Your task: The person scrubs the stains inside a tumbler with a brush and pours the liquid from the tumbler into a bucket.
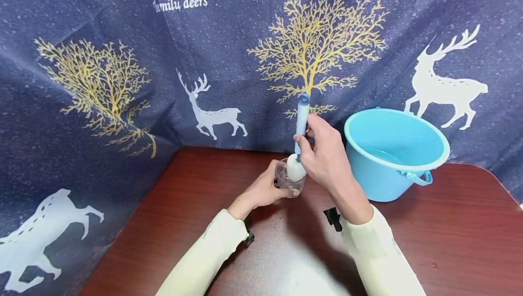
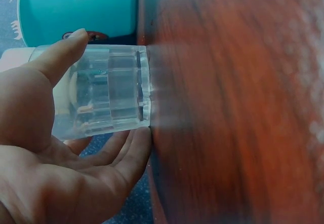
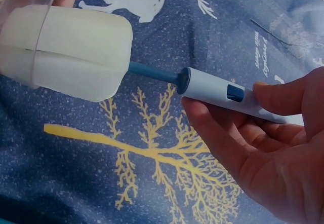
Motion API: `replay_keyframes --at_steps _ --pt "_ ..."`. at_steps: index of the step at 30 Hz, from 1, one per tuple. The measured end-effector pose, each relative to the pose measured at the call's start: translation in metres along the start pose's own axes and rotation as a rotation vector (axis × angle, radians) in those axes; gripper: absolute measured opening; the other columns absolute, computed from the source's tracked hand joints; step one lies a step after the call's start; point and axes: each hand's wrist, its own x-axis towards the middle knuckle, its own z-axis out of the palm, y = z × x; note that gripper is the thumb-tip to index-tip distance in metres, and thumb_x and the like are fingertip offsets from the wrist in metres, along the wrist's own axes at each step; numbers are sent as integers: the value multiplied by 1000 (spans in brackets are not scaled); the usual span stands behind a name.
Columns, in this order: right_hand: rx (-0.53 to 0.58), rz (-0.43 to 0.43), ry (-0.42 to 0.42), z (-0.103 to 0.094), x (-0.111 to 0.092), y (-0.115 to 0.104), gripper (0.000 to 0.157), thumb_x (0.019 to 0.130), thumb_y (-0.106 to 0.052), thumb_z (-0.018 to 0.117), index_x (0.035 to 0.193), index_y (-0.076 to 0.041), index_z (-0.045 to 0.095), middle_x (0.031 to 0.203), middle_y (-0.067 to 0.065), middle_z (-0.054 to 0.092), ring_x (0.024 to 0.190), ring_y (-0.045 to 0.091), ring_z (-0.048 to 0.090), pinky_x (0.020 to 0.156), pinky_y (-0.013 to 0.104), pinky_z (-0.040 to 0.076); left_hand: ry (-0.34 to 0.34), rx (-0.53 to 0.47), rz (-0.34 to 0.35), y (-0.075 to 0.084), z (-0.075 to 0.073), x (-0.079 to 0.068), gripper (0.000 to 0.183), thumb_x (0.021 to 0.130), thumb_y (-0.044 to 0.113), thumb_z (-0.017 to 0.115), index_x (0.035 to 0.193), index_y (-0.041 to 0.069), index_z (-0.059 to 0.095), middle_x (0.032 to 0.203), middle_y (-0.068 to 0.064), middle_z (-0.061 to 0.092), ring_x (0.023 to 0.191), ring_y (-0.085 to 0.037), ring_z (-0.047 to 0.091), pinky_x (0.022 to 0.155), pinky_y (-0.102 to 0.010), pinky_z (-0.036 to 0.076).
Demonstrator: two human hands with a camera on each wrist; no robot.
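Observation:
My left hand (image 1: 267, 187) grips a clear cup (image 2: 114, 89) upright on the table, thumb on one side and fingers on the other. Held by its pale blue handle (image 3: 210, 89) in my right hand (image 1: 327, 155) is a cup brush with a thick white sponge head (image 3: 86, 51). The sponge dips part way into the cup's mouth, its upper part still above the rim. A dark blue stem (image 3: 154, 72) joins sponge and handle, which points up and tilts slightly.
A light blue bucket (image 1: 376, 178) with its handle folded down stands right of the cup, close to my right forearm. The reddish-brown wooden table (image 1: 184, 223) ends at a dark blue cloth (image 1: 245, 28) printed with deer and trees. Each wrist carries a black mount.

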Motion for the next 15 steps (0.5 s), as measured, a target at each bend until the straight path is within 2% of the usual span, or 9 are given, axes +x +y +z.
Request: replay_keyframes --at_steps 15 --pt "36 20 -15 -3 -1 -1 11 97 0 69 103 -6 63 96 10 69 69 21 62 64 39 48 -13 -29 3 0 0 1 79 86 27 90 147 15 41 138 -8 59 128 -25 61 106 -43 52"
